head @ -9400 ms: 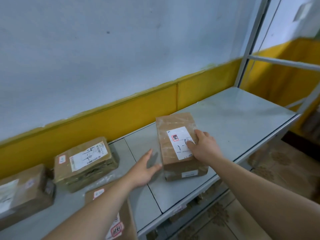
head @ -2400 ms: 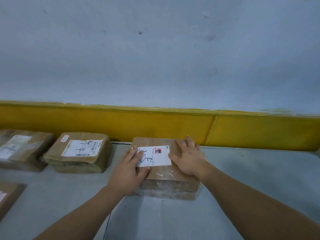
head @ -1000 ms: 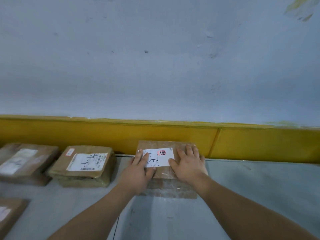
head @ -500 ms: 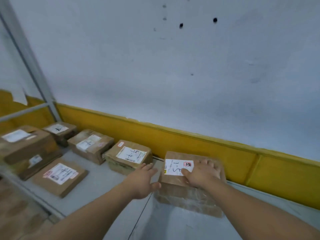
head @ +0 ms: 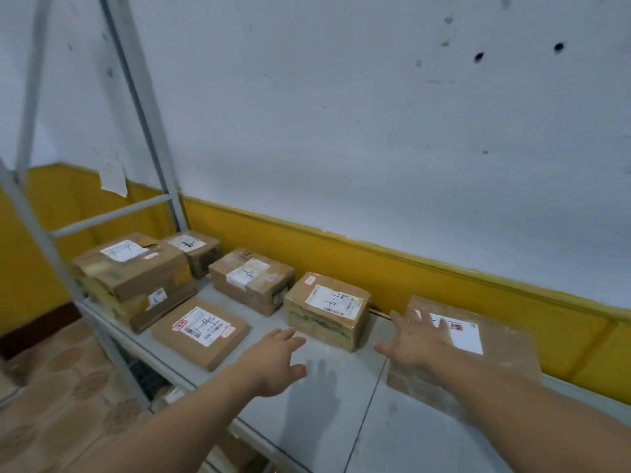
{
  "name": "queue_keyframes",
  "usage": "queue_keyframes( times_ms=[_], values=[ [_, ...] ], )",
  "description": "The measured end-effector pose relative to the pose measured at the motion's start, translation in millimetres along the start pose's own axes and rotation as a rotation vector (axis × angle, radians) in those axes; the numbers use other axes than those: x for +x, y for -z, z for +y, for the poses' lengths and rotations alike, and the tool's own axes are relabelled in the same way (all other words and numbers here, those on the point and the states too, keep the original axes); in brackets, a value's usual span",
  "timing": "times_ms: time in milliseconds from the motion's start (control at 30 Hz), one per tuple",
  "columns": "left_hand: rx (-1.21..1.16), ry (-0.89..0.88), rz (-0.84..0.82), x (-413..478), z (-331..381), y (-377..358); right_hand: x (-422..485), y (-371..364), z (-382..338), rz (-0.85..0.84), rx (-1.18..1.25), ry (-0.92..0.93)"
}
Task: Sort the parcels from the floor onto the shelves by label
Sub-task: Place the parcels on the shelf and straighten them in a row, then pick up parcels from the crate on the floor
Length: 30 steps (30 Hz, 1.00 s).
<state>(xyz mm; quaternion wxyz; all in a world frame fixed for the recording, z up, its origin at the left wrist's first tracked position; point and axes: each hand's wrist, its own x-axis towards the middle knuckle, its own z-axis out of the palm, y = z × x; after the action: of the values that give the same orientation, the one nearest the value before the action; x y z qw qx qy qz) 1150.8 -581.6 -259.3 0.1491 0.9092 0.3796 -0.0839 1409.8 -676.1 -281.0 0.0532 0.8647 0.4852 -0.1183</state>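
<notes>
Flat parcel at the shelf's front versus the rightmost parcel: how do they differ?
The flat parcel is thin, near the front edge; the rightmost parcel is thicker, back by the yellow wall band. The right hand hides part of the rightmost parcel's label; the flat parcel's shows whole. Both brown cardboard.

Parcel sorting storeroom: labelled cardboard parcels (head: 327, 310) on grey metal shelving (head: 341, 404), bare wall (head: 341, 131)

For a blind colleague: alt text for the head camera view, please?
Two open hands reach over a grey metal shelf: the right hand at the left edge of a taped brown parcel with a white label, the left hand above bare shelf. More labelled cardboard parcels sit further left, against a white and yellow wall.
</notes>
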Motion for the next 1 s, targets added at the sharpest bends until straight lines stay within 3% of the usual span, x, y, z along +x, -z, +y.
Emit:
queue_keyframes(
  times_ms=[333,633,1000],
  values=[
    [-0.083,0.255,0.107,-102,-172,32,-11,48,-280,0.107,-0.063,0.441],
    [-0.177,0.575,0.140,-205,-322,37,-26,49,-503,0.027,-0.216,0.821],
    [-0.123,0.749,0.140,-197,-489,59,47,37,-708,-0.024,-0.245,1.067]
  ],
)
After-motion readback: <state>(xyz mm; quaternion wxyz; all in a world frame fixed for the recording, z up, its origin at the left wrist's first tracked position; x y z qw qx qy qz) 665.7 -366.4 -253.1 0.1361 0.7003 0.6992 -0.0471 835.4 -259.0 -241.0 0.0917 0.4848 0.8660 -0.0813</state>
